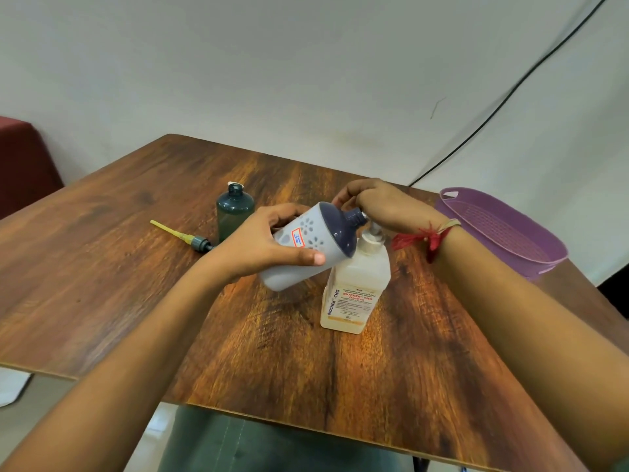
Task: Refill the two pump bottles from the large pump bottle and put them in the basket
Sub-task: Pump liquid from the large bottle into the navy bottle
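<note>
Head view, left hand (269, 245) gripping grey bottle (316, 229), right hand (381, 206) clasping large bottle (357, 287)

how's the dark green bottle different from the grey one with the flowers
The dark green bottle stands upright on the table, untouched; the grey bottle is tilted in the left hand, neck towards the large pump bottle. The dark green bottle is see-through and plain; the grey bottle is opaque, flower-patterned, with a sticker. Both have open necks, no pump.
</note>
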`<state>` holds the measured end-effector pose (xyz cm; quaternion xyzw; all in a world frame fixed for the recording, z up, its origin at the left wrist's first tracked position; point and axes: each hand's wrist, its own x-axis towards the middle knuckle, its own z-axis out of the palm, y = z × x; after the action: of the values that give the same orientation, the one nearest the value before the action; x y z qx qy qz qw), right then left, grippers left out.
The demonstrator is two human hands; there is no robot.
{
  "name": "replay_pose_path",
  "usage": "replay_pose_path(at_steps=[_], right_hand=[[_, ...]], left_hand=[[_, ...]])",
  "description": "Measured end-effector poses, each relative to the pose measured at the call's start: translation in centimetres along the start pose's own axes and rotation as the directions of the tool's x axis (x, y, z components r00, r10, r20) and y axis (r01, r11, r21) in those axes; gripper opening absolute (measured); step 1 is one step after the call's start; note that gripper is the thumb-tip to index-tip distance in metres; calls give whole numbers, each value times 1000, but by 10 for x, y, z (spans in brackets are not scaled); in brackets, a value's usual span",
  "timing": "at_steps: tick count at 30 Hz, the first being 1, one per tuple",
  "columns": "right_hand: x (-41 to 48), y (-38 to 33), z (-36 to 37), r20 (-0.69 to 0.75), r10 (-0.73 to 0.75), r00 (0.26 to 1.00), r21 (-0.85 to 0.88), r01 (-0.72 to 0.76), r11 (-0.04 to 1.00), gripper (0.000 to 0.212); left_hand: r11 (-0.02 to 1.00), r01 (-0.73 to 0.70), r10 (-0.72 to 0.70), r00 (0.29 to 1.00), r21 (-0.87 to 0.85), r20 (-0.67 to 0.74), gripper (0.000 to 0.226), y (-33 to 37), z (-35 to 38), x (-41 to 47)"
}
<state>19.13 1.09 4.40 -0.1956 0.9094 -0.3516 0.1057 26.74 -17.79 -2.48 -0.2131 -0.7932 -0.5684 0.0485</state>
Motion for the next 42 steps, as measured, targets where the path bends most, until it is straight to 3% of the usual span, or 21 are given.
replay_pose_path(at_steps=[12,25,30,35,42], right_hand=[[5,6,-1,70,43,997,55,-47,997,41],[5,8,0,24,8,1000,34,-9,999,43],[8,0,-7,51,5,999,-31,-3,1000,43],[5,7,1,21,-16,1000,50,15,999,41],[4,2,-1,35,-19,999,27,18,999,40]], left_hand=[[999,12,-13,1000,-37,-18,57,-3,3,-3],[999,7,-8,1000,-41,-18,51,-1,6,-2],[999,5,-6,1000,-43,-26,57,-1,7,-4],[998,16,-18,999,-63,-39,59,-3,7,-5],[999,7,-8,1000,-46,-24,60,0,6,-6]])
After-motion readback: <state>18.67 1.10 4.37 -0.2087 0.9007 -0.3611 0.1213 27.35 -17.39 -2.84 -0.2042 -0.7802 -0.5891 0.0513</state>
